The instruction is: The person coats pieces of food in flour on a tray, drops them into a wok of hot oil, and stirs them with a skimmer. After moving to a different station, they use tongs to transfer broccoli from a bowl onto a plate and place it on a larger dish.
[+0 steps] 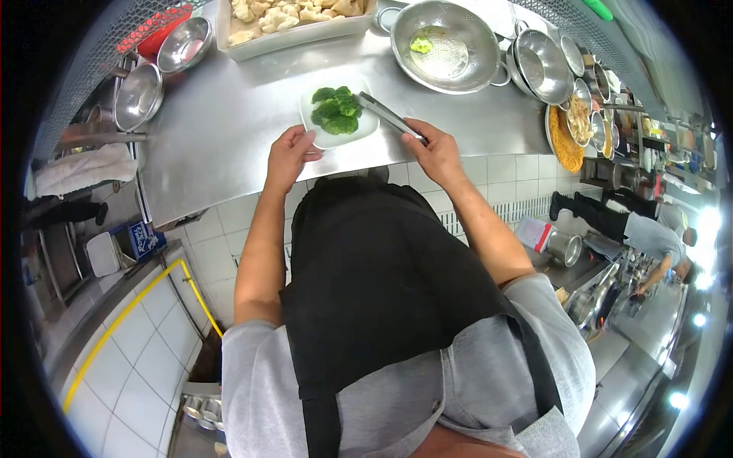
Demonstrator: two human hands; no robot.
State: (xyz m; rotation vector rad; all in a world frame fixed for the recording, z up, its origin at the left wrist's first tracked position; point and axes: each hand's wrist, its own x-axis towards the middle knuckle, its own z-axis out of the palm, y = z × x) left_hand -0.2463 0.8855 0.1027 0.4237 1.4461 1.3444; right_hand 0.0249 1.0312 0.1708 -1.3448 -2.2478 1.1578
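A white square plate (366, 128) rests near the front edge of the steel table, with several dark green broccoli florets (336, 111) heaped on it. My left hand (291, 155) grips the plate's near left corner, thumb over the rim. In my right hand (436, 151) is a pair of metal tongs (391, 116), which slants to the left over the plate. The tongs' tips are right at the edge of the broccoli. Behind the plate to the right stands a large steel colander (485, 49) holding a small pale green floret (420, 45).
A white tray (305, 40) piled with pale cauliflower-like pieces sits at the back. Steel bowls (138, 97) stand on the left. More bowls and strainers (544, 67) line the right, beside a plate of orange food (563, 139). Another person (649, 233) works far right.
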